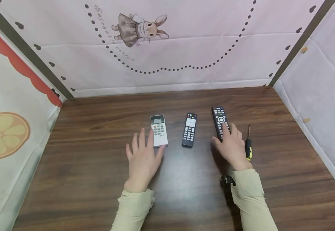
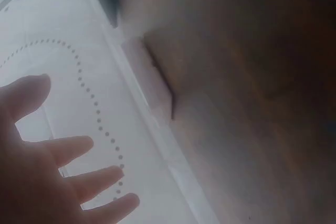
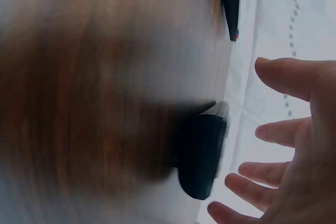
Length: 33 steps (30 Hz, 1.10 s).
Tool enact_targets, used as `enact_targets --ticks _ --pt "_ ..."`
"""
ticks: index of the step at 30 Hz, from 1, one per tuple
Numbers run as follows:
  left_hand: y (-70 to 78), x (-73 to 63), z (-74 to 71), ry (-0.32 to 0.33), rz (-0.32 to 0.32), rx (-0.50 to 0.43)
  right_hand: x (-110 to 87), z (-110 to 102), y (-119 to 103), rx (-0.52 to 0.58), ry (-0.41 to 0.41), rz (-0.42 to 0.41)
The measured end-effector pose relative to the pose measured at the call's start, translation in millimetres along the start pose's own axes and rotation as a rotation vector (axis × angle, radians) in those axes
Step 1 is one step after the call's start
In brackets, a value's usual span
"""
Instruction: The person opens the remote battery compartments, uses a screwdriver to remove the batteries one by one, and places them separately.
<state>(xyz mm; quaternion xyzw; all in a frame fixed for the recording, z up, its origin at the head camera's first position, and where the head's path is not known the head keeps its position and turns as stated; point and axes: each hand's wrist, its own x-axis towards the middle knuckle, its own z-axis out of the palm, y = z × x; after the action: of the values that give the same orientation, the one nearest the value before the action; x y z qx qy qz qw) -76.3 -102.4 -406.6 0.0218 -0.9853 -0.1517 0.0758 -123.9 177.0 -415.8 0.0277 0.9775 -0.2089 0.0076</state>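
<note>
Three remote controls lie on the wooden table. My left hand (image 1: 142,158) hovers with spread fingers beside the lower left of the white remote control (image 1: 159,134); the left wrist view shows a gap between that hand and the remote. In the centre lies a slim black remote control (image 1: 189,130), with neither hand on it. My right hand (image 1: 233,147) is held over the lower part of a larger black remote control (image 1: 219,117), hiding some of its buttons. In the right wrist view the fingers (image 3: 281,132) look apart from the black remote (image 3: 202,153).
A screwdriver (image 1: 248,149) with a black and yellow handle lies just right of my right hand. Printed cloth (image 1: 184,41) hangs behind the table (image 1: 92,179) and along both sides. A small dark object (image 1: 228,180) is at the right cuff.
</note>
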Motion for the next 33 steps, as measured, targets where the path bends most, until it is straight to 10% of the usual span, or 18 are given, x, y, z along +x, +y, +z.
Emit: enact_targets --ticks 18,33 --pt "26.2 27.7 6.5 -0.064 -0.009 -0.223 21.1 6 18 0.174 -0.036 0.126" --pt "29.3 20.8 16.0 -0.083 0.09 -0.305 28.8 8 23 0.333 -0.136 0.102"
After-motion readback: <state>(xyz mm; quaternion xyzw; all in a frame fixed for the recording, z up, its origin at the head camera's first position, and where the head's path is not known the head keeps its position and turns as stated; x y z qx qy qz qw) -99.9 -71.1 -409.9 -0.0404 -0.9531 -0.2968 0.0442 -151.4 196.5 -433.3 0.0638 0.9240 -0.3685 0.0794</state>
